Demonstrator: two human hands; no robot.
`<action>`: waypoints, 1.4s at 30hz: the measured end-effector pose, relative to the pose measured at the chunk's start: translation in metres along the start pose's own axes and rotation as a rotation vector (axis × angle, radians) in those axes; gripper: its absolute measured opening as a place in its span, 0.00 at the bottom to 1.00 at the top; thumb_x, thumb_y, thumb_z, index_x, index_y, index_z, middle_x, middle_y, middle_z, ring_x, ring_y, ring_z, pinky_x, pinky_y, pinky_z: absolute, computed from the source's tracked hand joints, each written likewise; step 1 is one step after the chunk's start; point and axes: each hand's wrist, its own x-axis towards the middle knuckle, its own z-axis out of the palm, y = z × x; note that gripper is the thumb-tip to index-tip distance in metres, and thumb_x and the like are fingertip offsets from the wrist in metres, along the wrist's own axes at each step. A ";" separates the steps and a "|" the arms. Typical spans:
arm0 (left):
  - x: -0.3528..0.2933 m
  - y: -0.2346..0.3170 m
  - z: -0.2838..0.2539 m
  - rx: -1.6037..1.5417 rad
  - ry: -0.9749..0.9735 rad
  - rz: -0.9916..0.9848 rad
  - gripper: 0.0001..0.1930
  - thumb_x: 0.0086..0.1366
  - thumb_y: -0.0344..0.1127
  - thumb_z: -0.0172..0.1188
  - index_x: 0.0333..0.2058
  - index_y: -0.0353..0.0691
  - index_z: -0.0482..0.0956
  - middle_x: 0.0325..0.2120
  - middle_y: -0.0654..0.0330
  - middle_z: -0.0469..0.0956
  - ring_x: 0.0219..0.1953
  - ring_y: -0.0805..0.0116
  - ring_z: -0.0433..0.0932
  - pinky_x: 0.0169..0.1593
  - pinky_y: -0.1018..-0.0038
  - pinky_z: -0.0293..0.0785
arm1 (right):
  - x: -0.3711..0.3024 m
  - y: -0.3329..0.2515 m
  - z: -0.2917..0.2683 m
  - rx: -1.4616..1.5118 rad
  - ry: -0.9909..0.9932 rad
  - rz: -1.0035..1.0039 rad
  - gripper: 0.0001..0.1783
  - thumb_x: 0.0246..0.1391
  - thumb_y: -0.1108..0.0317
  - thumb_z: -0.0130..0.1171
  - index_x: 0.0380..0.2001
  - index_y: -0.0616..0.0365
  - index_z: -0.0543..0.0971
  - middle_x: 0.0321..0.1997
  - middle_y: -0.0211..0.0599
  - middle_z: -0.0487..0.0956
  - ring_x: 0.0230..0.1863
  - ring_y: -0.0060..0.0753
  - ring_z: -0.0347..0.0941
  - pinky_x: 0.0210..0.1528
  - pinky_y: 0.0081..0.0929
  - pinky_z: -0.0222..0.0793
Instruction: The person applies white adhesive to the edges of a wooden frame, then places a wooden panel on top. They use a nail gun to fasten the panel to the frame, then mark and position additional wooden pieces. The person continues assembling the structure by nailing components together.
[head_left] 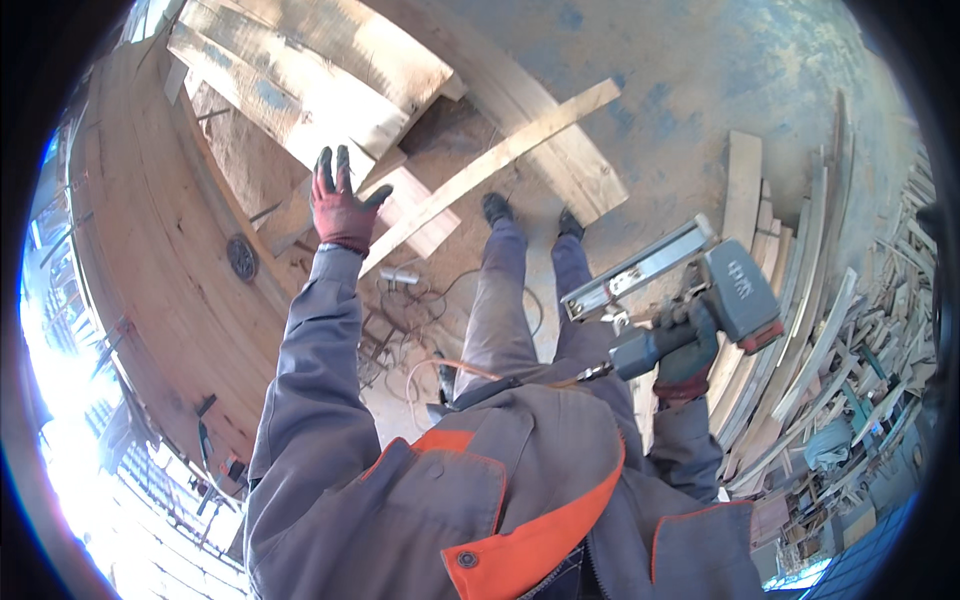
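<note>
My left hand (345, 208), in a red and black work glove, is held out with its fingers spread and nothing in it. Its fingertips are by the near end of a stack of thick, pale planks (330, 75); I cannot tell whether they touch. My right hand (690, 345), in a dark glove with a reddish cuff, is wrapped round the handle of a nail gun (740, 295). The gun has a dark grey head and a long metal magazine pointing to the left. An air hose fitting (597, 371) joins the base of its handle.
A long narrow batten (500, 150) crosses a wide board (585, 185) ahead of my feet. Hoses and metal pieces (385, 330) lie left of my legs. A large curved wooden surface (160, 230) stands at the left. Heaps of offcuts (880, 370) fill the right.
</note>
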 end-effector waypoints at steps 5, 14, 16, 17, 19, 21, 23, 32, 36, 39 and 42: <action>-0.047 -0.035 0.000 0.143 -0.151 -0.049 0.57 0.53 0.63 0.76 0.75 0.44 0.59 0.75 0.49 0.58 0.76 0.49 0.56 0.77 0.54 0.56 | 0.017 0.001 -0.010 -0.031 0.012 0.068 0.05 0.63 0.66 0.61 0.37 0.53 0.77 0.30 0.30 0.74 0.32 0.31 0.73 0.43 0.40 0.75; -0.017 -0.058 0.050 0.247 -0.126 -0.094 0.34 0.66 0.66 0.62 0.58 0.44 0.81 0.68 0.51 0.68 0.70 0.47 0.66 0.69 0.52 0.69 | 0.025 0.012 -0.020 -0.042 0.046 0.147 0.07 0.60 0.64 0.64 0.38 0.51 0.77 0.29 0.27 0.72 0.31 0.30 0.70 0.40 0.36 0.73; -0.021 -0.062 0.050 0.168 -0.121 -0.056 0.34 0.66 0.65 0.63 0.60 0.45 0.79 0.69 0.50 0.67 0.71 0.47 0.65 0.69 0.54 0.69 | 0.025 0.011 -0.016 -0.037 0.036 0.128 0.08 0.60 0.64 0.64 0.39 0.53 0.78 0.29 0.27 0.73 0.31 0.29 0.72 0.40 0.36 0.75; -0.022 -0.061 0.047 0.153 -0.135 -0.045 0.36 0.65 0.64 0.63 0.62 0.44 0.77 0.70 0.50 0.67 0.72 0.47 0.64 0.70 0.54 0.68 | 0.024 0.010 -0.012 -0.047 0.020 0.134 0.08 0.60 0.64 0.64 0.38 0.53 0.77 0.29 0.27 0.72 0.31 0.29 0.71 0.40 0.37 0.74; -0.023 -0.058 0.037 0.342 -0.305 -0.058 0.40 0.65 0.65 0.64 0.67 0.44 0.72 0.71 0.50 0.66 0.73 0.48 0.63 0.72 0.56 0.66 | 0.023 0.006 0.002 -0.084 0.016 0.135 0.08 0.60 0.63 0.63 0.37 0.52 0.76 0.30 0.25 0.71 0.31 0.29 0.70 0.41 0.37 0.72; -0.023 -0.051 0.022 0.392 -0.413 -0.091 0.44 0.64 0.66 0.65 0.69 0.42 0.69 0.72 0.49 0.64 0.74 0.48 0.61 0.74 0.57 0.64 | 0.016 0.000 0.021 -0.078 -0.014 0.129 0.12 0.62 0.65 0.61 0.47 0.56 0.77 0.30 0.25 0.71 0.30 0.27 0.69 0.39 0.35 0.73; -0.019 -0.041 0.012 0.258 -0.392 -0.124 0.45 0.63 0.66 0.66 0.69 0.39 0.69 0.73 0.48 0.61 0.75 0.49 0.59 0.74 0.58 0.63 | 0.016 -0.009 0.044 -0.116 -0.028 0.104 0.17 0.64 0.65 0.60 0.54 0.59 0.77 0.30 0.25 0.71 0.29 0.26 0.69 0.38 0.34 0.73; -0.007 -0.034 -0.004 0.133 -0.435 -0.199 0.45 0.61 0.65 0.69 0.68 0.41 0.69 0.74 0.49 0.60 0.75 0.49 0.60 0.74 0.57 0.64 | 0.069 -0.015 0.138 -0.449 -0.385 -0.206 0.27 0.62 0.68 0.68 0.62 0.64 0.76 0.53 0.41 0.80 0.51 0.34 0.77 0.50 0.33 0.75; -0.030 -0.035 0.027 -0.287 0.196 -0.552 0.48 0.59 0.60 0.75 0.70 0.39 0.66 0.71 0.43 0.62 0.72 0.44 0.63 0.73 0.57 0.65 | 0.107 -0.012 0.181 -0.890 -0.383 -0.253 0.43 0.53 0.62 0.77 0.68 0.64 0.70 0.69 0.44 0.73 0.69 0.38 0.67 0.69 0.38 0.65; -0.050 -0.031 0.067 -1.124 0.364 -0.875 0.40 0.65 0.51 0.73 0.67 0.35 0.67 0.67 0.48 0.68 0.65 0.54 0.71 0.71 0.61 0.68 | 0.116 -0.003 0.206 -1.052 -0.491 -0.434 0.41 0.52 0.62 0.78 0.65 0.65 0.72 0.66 0.43 0.76 0.64 0.38 0.71 0.66 0.38 0.66; -0.062 0.001 0.097 -1.428 0.428 -1.167 0.38 0.63 0.41 0.77 0.65 0.31 0.69 0.58 0.46 0.74 0.58 0.59 0.74 0.65 0.62 0.73 | 0.110 0.013 0.225 -0.946 -0.382 -0.144 0.28 0.55 0.67 0.74 0.57 0.64 0.77 0.51 0.37 0.82 0.47 0.31 0.79 0.51 0.32 0.75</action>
